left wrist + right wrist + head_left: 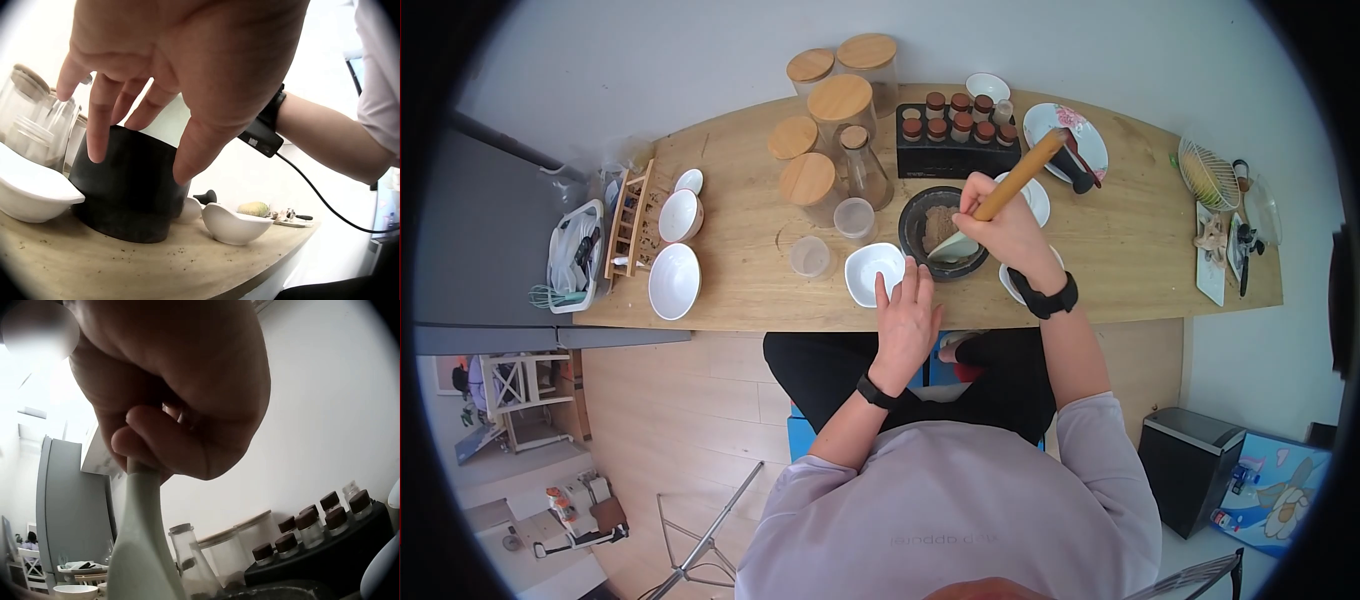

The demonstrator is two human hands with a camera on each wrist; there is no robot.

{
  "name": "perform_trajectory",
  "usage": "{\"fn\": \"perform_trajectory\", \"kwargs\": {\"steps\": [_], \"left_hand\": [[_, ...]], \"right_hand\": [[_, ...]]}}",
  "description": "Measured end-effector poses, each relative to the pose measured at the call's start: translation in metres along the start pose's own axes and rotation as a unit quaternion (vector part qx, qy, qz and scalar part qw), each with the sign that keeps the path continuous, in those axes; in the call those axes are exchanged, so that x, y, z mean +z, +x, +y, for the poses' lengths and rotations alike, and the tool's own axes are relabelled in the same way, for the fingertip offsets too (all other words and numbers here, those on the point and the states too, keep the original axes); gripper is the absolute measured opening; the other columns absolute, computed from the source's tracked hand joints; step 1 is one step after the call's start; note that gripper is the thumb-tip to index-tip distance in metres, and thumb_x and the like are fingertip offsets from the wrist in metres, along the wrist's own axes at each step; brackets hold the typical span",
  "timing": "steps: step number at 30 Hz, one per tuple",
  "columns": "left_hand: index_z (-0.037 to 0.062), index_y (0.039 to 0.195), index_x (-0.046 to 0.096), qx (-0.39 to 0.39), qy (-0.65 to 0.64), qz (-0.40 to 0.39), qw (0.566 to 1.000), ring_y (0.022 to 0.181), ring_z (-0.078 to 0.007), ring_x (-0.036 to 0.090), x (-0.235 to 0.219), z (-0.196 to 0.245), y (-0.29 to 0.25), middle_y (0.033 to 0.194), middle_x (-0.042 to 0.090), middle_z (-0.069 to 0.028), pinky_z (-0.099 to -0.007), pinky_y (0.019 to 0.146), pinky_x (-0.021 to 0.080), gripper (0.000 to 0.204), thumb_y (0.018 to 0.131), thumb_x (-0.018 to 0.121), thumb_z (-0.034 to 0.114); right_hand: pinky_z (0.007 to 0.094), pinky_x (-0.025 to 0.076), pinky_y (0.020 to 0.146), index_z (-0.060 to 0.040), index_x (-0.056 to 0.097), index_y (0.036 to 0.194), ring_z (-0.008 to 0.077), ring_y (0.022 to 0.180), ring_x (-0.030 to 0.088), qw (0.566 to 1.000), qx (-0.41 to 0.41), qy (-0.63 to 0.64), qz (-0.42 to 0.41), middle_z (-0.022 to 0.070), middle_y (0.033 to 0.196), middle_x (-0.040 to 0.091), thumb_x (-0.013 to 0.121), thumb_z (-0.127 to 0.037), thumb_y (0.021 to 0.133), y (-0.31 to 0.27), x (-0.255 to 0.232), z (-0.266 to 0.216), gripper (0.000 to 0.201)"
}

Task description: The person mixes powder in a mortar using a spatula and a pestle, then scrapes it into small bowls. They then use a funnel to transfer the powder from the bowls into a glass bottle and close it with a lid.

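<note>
My right hand [1006, 238] grips a spatula [1025, 178] by its thick wooden handle. In the right wrist view, the curled fingers of that hand [181, 419] close round the top of its pale green head [140, 544]. The head dips into a black mortar [907, 220], which holds brown powder [938, 226]. My left hand [908, 322] hovers at the mortar's near left side, fingers extended and overlapping a white square bowl [862, 268]. In the left wrist view, its spread fingers and thumb hang in front of the black mortar wall [125, 187], with nothing held between them.
Two clear plastic cups [811, 257] and wooden-lidded jars [808, 180] stand left of the mortar. Behind it is a black rack [915, 160] of small brown-capped bottles. White bowls [674, 282] sit far left, a floral plate [1090, 140] back right.
</note>
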State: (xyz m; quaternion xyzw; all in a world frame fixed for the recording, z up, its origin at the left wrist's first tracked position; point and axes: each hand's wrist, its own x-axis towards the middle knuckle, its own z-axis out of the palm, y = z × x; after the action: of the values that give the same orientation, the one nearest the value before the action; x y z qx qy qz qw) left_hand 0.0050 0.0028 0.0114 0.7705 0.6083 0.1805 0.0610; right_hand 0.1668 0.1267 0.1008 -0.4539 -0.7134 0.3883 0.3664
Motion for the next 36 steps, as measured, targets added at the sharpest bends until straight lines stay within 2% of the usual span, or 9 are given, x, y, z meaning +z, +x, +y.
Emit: {"fn": "perform_trajectory", "kwargs": {"steps": [1, 4, 7, 10, 17, 21, 24, 30, 36], "left_hand": [[-0.0052, 0.135, 0.05, 0.001, -0.001, 0.0, 1.0, 0.135, -0.0318, 0.045, 0.0, -0.001, 0.0, 0.139, 0.05, -0.0244, -0.0586, 0.114, 0.029, 0.064, 0.081, 0.073, 0.02], [-0.005, 0.135, 0.05, 0.001, -0.003, 0.003, 1.0, 0.134, -0.0314, 0.047, 0.001, -0.003, -0.001, 0.139, 0.05, -0.0242, -0.0587, 0.113, 0.029, 0.064, 0.081, 0.074, 0.02], [-0.0046, 0.135, 0.049, -0.001, -0.006, 0.006, 1.0, 0.132, -0.0312, 0.049, 0.0, -0.002, -0.002, 0.139, 0.05, -0.0239, -0.0586, 0.113, 0.029, 0.065, 0.08, 0.074, 0.02], [-0.004, 0.136, 0.049, -0.005, -0.006, 0.006, 1.0, 0.129, -0.0307, 0.051, 0.001, 0.0, 0.001, 0.139, 0.05, -0.0234, -0.0584, 0.113, 0.03, 0.066, 0.08, 0.075, 0.02], [-0.0034, 0.137, 0.048, -0.012, -0.002, 0.006, 1.0, 0.119, -0.0288, 0.057, -0.002, -0.001, -0.001, 0.139, 0.049, -0.0227, -0.0567, 0.115, 0.028, 0.068, 0.079, 0.075, 0.019], [-0.003, 0.136, 0.048, -0.013, -0.001, 0.019, 1.0, 0.112, -0.0279, 0.06, 0.0, 0.001, 0.0, 0.14, 0.049, -0.0223, -0.0556, 0.115, 0.027, 0.068, 0.079, 0.075, 0.019], [-0.003, 0.136, 0.048, -0.011, -0.006, 0.019, 1.0, 0.112, -0.0279, 0.06, -0.001, 0.0, -0.001, 0.14, 0.049, -0.0224, -0.0555, 0.115, 0.027, 0.068, 0.078, 0.076, 0.019], [-0.003, 0.137, 0.048, -0.006, -0.013, 0.022, 1.0, 0.112, -0.028, 0.06, -0.001, -0.002, -0.003, 0.14, 0.049, -0.0224, -0.0557, 0.115, 0.027, 0.068, 0.078, 0.076, 0.019], [-0.0032, 0.137, 0.048, -0.006, -0.01, 0.023, 1.0, 0.112, -0.028, 0.06, 0.0, -0.002, -0.003, 0.141, 0.048, -0.0223, -0.0558, 0.115, 0.028, 0.069, 0.077, 0.076, 0.018]], "right_hand": [[0.0243, 0.037, 0.057, -0.0047, 0.05, 0.079, 0.0055, 0.063, 0.047, 1.0, -0.015, -0.021, -0.012, -0.0026, 0.068, 0.05, 0.069, -0.002, 0.082, 0.003, 0.004, 0.004, 0.02], [0.0306, 0.042, 0.059, -0.0026, 0.052, 0.082, 0.0137, 0.065, 0.052, 1.0, 0.025, 0.008, 0.004, 0.0041, 0.067, 0.053, 0.069, -0.009, 0.079, 0.008, -0.005, -0.005, 0.018], [0.0305, 0.042, 0.06, -0.0026, 0.052, 0.082, 0.0143, 0.064, 0.051, 0.999, 0.046, 0.023, -0.004, 0.0041, 0.066, 0.053, 0.069, -0.009, 0.08, 0.006, -0.014, -0.019, 0.018], [0.0293, 0.041, 0.058, -0.0024, 0.052, 0.082, 0.0126, 0.063, 0.049, 0.999, 0.002, 0.006, -0.045, 0.0037, 0.065, 0.052, 0.068, -0.009, 0.081, 0.007, -0.004, -0.007, 0.017], [0.0288, 0.036, 0.053, -0.0005, 0.057, 0.075, 0.0124, 0.055, 0.044, 0.993, 0.003, -0.026, 0.114, 0.0039, 0.059, 0.051, 0.073, -0.018, 0.088, 0.002, -0.002, -0.013, 0.027], [0.0326, 0.036, 0.052, -0.0002, 0.056, 0.07, 0.018, 0.054, 0.045, 0.973, -0.067, -0.114, 0.192, 0.0066, 0.057, 0.049, 0.074, -0.019, 0.088, -0.01, 0.0, -0.018, 0.032], [0.035, 0.036, 0.053, 0.0004, 0.055, 0.07, 0.0216, 0.055, 0.047, 0.964, -0.088, -0.15, 0.199, 0.0091, 0.059, 0.049, 0.074, -0.019, 0.088, -0.011, 0.019, -0.001, 0.032], [0.0362, 0.035, 0.056, 0.001, 0.055, 0.07, 0.0224, 0.059, 0.046, 0.96, -0.11, -0.08, 0.244, 0.0096, 0.065, 0.05, 0.074, -0.016, 0.088, -0.014, 0.013, -0.004, 0.031], [0.0328, 0.035, 0.057, 0.0009, 0.054, 0.071, 0.0155, 0.062, 0.046, 0.982, -0.027, -0.007, 0.189, 0.0054, 0.065, 0.048, 0.071, -0.013, 0.089, -0.015, 0.019, 0.033, 0.029]]}}
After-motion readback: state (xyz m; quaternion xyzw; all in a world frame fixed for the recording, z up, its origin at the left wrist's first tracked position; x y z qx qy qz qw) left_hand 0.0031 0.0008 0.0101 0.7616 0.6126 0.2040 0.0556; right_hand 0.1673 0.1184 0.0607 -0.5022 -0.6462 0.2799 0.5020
